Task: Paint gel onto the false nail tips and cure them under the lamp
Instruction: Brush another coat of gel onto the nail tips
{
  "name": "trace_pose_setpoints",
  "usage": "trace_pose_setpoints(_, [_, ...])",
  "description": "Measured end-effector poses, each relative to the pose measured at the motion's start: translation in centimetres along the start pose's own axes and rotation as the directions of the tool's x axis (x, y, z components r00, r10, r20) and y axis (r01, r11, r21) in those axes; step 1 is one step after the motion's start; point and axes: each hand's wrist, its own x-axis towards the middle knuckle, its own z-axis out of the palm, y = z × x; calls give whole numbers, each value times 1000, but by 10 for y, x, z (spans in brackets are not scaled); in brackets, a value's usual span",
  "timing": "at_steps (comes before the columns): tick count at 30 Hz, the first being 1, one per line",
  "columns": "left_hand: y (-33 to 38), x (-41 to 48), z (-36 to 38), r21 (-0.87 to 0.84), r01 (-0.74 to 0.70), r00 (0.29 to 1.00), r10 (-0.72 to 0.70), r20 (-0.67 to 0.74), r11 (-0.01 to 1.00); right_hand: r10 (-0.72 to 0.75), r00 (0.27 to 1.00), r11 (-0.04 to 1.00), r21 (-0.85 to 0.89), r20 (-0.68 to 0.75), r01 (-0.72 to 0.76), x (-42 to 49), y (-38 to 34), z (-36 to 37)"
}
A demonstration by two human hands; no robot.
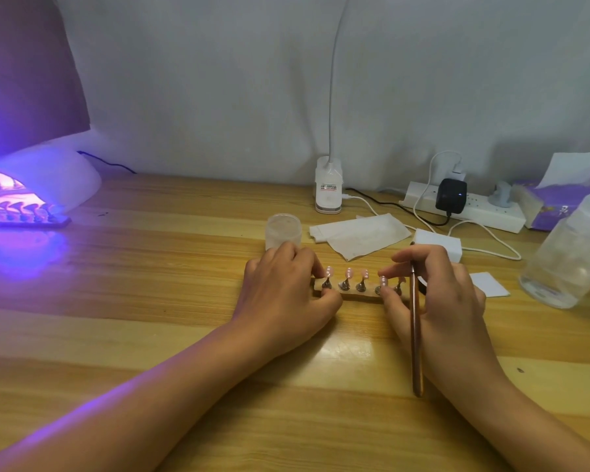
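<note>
Left hand (283, 296) and brush (416, 335)-holding right hand (443, 301) pinch nail stand (354, 295).

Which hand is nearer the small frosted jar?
Left. The left hand sits just in front of the jar, gripping one end of the nail stand; the right hand, holding the brush, is off to the jar's right.

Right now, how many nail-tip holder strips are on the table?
2. One strip is gripped by the left hand and the right hand, which also holds a brush; the other strip sits under the lit lamp, far left.
</note>
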Motion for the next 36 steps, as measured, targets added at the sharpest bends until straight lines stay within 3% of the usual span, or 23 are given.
trace_pose_setpoints(9, [-7,4,3,16,28,1000,-28,-15,999,-52,997,990,132,56,44,0,-3,0])
trace_pose_setpoints(16, [-11,10,-2,-105,56,998,-60,-33,993,-81,990,984,167,113,61,0,1,3])
trace_pose_setpoints(21, [-4,4,-4,-208,-114,986,85,-146,971,-91,991,974,217,97,68,0,5,7])
trace_pose_setpoints(26, [1,-2,-2,-291,-280,954,298,20,915,-91,992,962,265,85,65,3,10,10])
trace_pose_setpoints(36, [-5,1,1,-397,-240,953,292,77,886,-59,979,891,452,195,-37,4,12,10])
